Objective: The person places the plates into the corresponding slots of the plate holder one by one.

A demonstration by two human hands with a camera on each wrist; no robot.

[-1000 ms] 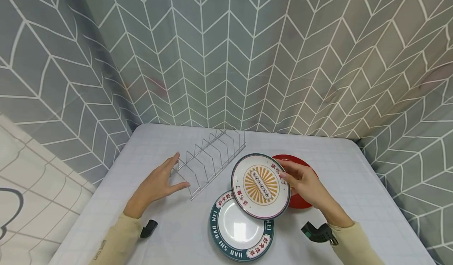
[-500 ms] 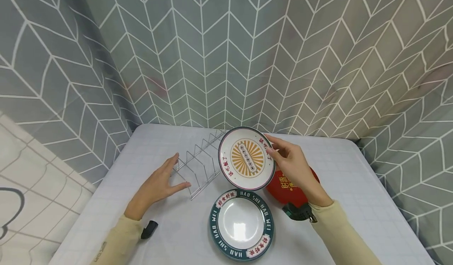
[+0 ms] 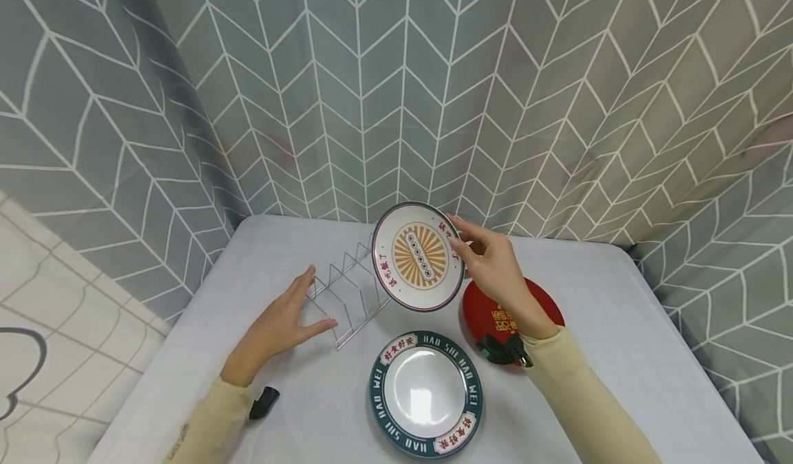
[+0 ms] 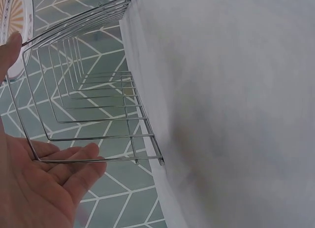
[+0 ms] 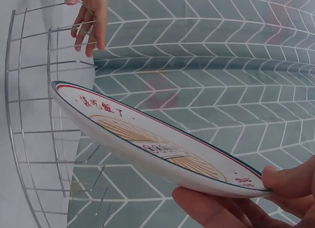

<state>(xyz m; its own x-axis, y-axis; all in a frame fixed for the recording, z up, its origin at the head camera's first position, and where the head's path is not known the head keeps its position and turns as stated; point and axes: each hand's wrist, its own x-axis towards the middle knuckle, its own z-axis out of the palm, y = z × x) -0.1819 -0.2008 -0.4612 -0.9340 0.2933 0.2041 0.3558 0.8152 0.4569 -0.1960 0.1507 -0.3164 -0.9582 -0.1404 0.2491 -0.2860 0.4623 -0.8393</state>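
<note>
The white round plate with an orange sunburst and dark rim (image 3: 418,256) is raised and tilted above the counter (image 3: 619,347), at 12 o'clock from the round plate with a green lettered rim and white centre (image 3: 425,395). The right hand (image 3: 492,264) pinches the sunburst plate's edge at 2 o'clock, thumb over its face and fingers beneath. In the head view it overlaps the silver wire rack (image 4: 103,120), at 11 o'clock from the green-rimmed plate. The left hand (image 3: 279,326), at 10 o'clock, is spread against the rack's near end. The red round dish with gold characters (image 3: 483,309) lies at 2 o'clock, partly hidden by the right arm.
</note>
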